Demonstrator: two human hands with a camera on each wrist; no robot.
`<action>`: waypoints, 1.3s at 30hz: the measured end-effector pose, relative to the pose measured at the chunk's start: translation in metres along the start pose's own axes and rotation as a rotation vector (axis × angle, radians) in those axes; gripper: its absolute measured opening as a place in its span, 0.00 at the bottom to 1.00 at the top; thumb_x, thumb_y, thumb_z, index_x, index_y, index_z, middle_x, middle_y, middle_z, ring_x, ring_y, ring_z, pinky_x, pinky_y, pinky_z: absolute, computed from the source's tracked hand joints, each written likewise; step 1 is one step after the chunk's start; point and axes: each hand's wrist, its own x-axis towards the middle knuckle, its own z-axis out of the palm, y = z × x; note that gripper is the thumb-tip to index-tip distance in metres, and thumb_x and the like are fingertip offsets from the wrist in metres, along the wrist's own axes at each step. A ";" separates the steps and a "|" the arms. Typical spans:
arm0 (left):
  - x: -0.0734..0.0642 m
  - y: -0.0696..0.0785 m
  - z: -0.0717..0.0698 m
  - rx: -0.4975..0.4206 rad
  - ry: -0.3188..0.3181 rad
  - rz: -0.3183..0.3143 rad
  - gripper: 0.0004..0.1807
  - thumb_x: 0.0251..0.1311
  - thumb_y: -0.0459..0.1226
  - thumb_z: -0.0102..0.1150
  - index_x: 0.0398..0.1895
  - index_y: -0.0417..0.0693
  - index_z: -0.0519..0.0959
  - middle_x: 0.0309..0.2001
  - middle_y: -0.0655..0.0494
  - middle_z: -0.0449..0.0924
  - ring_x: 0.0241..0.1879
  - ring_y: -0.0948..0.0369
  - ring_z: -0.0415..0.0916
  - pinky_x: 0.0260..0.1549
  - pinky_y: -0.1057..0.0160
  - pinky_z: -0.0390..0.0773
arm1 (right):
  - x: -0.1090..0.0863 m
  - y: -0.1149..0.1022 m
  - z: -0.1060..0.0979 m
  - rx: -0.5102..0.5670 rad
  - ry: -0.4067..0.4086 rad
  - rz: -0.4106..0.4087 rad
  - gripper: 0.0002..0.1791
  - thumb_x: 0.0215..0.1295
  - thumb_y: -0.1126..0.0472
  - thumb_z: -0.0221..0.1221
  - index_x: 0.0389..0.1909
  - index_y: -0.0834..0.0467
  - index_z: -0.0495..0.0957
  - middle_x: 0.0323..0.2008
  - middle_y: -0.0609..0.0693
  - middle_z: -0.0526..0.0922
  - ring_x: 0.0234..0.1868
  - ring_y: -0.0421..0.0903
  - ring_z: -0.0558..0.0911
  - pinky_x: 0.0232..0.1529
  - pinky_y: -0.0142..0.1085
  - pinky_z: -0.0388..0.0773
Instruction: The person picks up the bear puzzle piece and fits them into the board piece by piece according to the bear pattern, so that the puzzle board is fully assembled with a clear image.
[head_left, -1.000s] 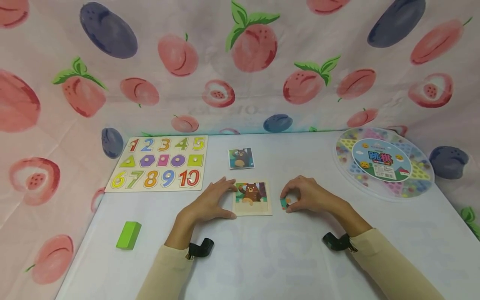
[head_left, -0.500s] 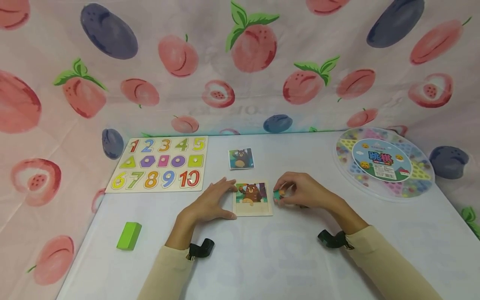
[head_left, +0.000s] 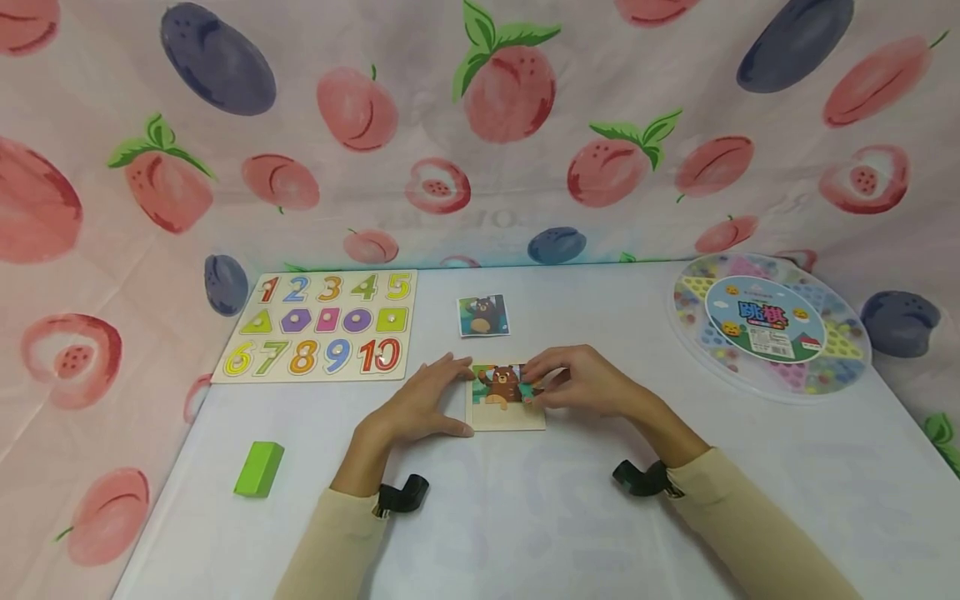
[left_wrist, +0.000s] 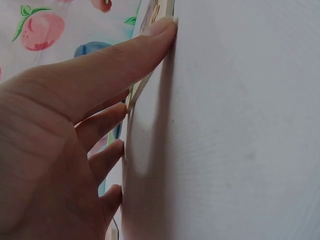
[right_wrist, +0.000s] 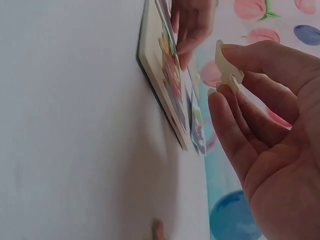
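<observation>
A small wooden jigsaw board (head_left: 506, 419) with a brown bear picture lies on the white table; its upper part is filled and its lower strip is bare wood. My left hand (head_left: 420, 408) rests at the board's left side, thumb at the near corner and fingers along the edge. Over the board's right side, my right hand (head_left: 588, 383) pinches a teal-and-orange jigsaw piece (head_left: 532, 392) between thumb and fingers. The right wrist view shows the piece's pale back (right_wrist: 228, 67), apart from the board. The fingers partly hide its front in the head view.
A bear picture card (head_left: 483, 316) lies behind the board. A number-and-shape puzzle board (head_left: 318, 327) is at the back left, a green block (head_left: 259, 469) at front left. At the back right lies a round Chinese checkers set (head_left: 768, 329). Patterned cloth (head_left: 300, 225) hangs behind the table.
My right hand has moved left with the jigsaw piece, from beside the board to over its right side. The left hand and the board have stayed in place.
</observation>
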 end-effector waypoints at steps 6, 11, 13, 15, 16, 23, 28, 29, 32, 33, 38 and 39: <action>0.000 -0.001 -0.001 0.003 -0.005 0.001 0.42 0.49 0.46 0.80 0.69 0.51 0.73 0.80 0.55 0.61 0.84 0.51 0.44 0.84 0.43 0.41 | 0.008 -0.002 0.011 -0.011 -0.012 -0.037 0.13 0.57 0.63 0.72 0.45 0.55 0.89 0.54 0.53 0.88 0.46 0.43 0.87 0.44 0.32 0.88; 0.001 -0.002 -0.001 0.002 -0.004 0.014 0.42 0.49 0.46 0.80 0.68 0.50 0.73 0.79 0.54 0.62 0.84 0.50 0.44 0.84 0.42 0.42 | 0.014 -0.004 0.019 0.013 -0.027 -0.084 0.13 0.59 0.67 0.70 0.45 0.61 0.88 0.55 0.59 0.86 0.41 0.41 0.86 0.40 0.27 0.86; 0.001 -0.002 -0.001 0.004 -0.003 0.017 0.42 0.48 0.46 0.80 0.68 0.50 0.73 0.79 0.54 0.62 0.84 0.50 0.44 0.84 0.42 0.43 | 0.016 -0.004 0.023 0.030 -0.036 -0.092 0.13 0.59 0.67 0.70 0.45 0.62 0.88 0.55 0.60 0.86 0.42 0.43 0.87 0.40 0.27 0.87; 0.001 -0.002 -0.001 0.005 -0.002 0.017 0.42 0.48 0.46 0.80 0.68 0.50 0.73 0.79 0.54 0.62 0.84 0.50 0.45 0.84 0.43 0.43 | 0.018 -0.005 0.026 0.048 -0.044 -0.090 0.13 0.59 0.68 0.70 0.46 0.62 0.88 0.55 0.60 0.86 0.42 0.43 0.87 0.41 0.28 0.87; 0.001 -0.002 -0.002 0.006 -0.002 0.017 0.42 0.48 0.46 0.80 0.68 0.50 0.73 0.79 0.54 0.62 0.84 0.50 0.45 0.84 0.43 0.43 | 0.019 -0.005 0.028 0.054 -0.046 -0.086 0.13 0.59 0.68 0.70 0.46 0.62 0.88 0.55 0.59 0.86 0.42 0.43 0.88 0.41 0.28 0.88; 0.001 -0.002 -0.002 0.001 -0.002 0.005 0.43 0.48 0.46 0.80 0.69 0.51 0.72 0.79 0.54 0.62 0.84 0.51 0.45 0.84 0.44 0.42 | 0.024 -0.007 0.042 0.033 -0.042 -0.055 0.13 0.57 0.65 0.72 0.44 0.60 0.88 0.53 0.56 0.86 0.38 0.36 0.85 0.41 0.27 0.87; 0.001 -0.002 -0.002 0.005 0.001 0.011 0.42 0.48 0.46 0.80 0.69 0.51 0.72 0.79 0.54 0.62 0.84 0.50 0.45 0.84 0.43 0.43 | 0.028 -0.008 0.050 -0.056 -0.006 -0.073 0.13 0.55 0.62 0.74 0.42 0.59 0.89 0.51 0.53 0.88 0.41 0.39 0.85 0.41 0.26 0.85; 0.001 -0.002 -0.002 0.006 0.002 0.012 0.43 0.48 0.46 0.80 0.69 0.51 0.72 0.79 0.54 0.63 0.84 0.50 0.45 0.84 0.43 0.43 | 0.028 -0.009 0.051 -0.070 -0.002 -0.077 0.13 0.55 0.61 0.75 0.41 0.59 0.90 0.50 0.53 0.89 0.43 0.40 0.86 0.41 0.26 0.85; 0.001 -0.002 -0.002 0.005 0.003 0.015 0.43 0.48 0.47 0.80 0.69 0.51 0.73 0.79 0.54 0.63 0.84 0.50 0.45 0.84 0.43 0.43 | 0.031 -0.009 0.054 -0.108 0.005 -0.089 0.13 0.54 0.58 0.76 0.40 0.58 0.90 0.49 0.52 0.89 0.45 0.41 0.86 0.42 0.26 0.85; 0.001 -0.002 -0.002 0.004 0.003 0.016 0.43 0.48 0.47 0.80 0.69 0.51 0.72 0.79 0.53 0.63 0.84 0.50 0.45 0.84 0.43 0.43 | 0.032 -0.009 0.055 -0.115 0.005 -0.086 0.13 0.54 0.58 0.76 0.40 0.57 0.90 0.48 0.51 0.90 0.45 0.41 0.85 0.42 0.26 0.84; 0.000 -0.003 -0.001 0.003 0.002 0.019 0.43 0.48 0.47 0.80 0.69 0.50 0.73 0.79 0.53 0.63 0.84 0.50 0.45 0.84 0.43 0.43 | 0.034 -0.008 0.058 -0.151 -0.004 -0.083 0.12 0.53 0.57 0.76 0.38 0.56 0.90 0.46 0.49 0.90 0.43 0.39 0.84 0.41 0.25 0.83; 0.000 -0.003 -0.001 0.003 0.001 0.019 0.43 0.48 0.47 0.80 0.69 0.51 0.73 0.79 0.53 0.63 0.84 0.50 0.45 0.84 0.43 0.43 | 0.034 -0.008 0.058 -0.155 -0.006 -0.081 0.12 0.53 0.57 0.76 0.37 0.56 0.90 0.46 0.48 0.90 0.43 0.39 0.84 0.40 0.25 0.83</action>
